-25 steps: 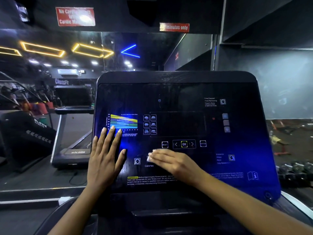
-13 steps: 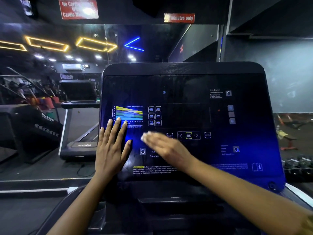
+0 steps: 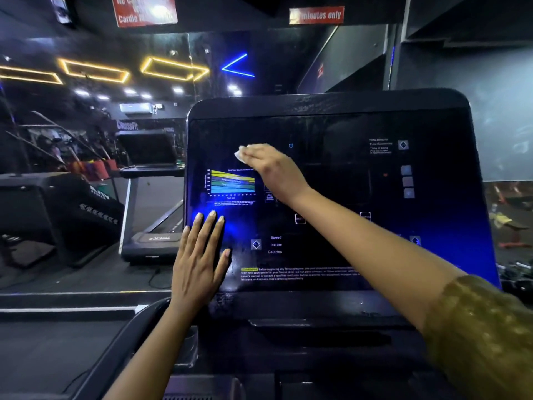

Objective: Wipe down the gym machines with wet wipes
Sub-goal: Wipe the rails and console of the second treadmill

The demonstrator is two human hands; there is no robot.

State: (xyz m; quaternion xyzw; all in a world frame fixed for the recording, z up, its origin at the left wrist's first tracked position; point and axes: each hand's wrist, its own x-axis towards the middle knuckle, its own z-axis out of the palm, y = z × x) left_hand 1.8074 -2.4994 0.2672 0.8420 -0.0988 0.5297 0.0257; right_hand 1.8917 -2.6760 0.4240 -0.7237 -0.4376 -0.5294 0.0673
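A treadmill's glossy black console panel (image 3: 346, 134) fills the middle of the view, with a coloured heart-rate chart (image 3: 232, 182) and printed labels on it. My right hand (image 3: 271, 168) lies flat on the upper left of the panel, above the chart, pressing a white wet wipe (image 3: 240, 155) against it; only the wipe's edge shows past my fingertips. My left hand (image 3: 199, 261) rests flat with straight, spread fingers on the panel's lower left corner and holds nothing.
A mirror wall behind the console reflects another treadmill (image 3: 153, 197), a black stair machine (image 3: 57, 215) and ceiling lights. Dumbbells (image 3: 516, 272) lie on the floor at right. The console's lower ledge (image 3: 317, 321) juts toward me.
My right hand slid the wipe up and left, from beside the Calories label to above the chart. My left hand stayed at the panel's lower left. The camera has come closer.
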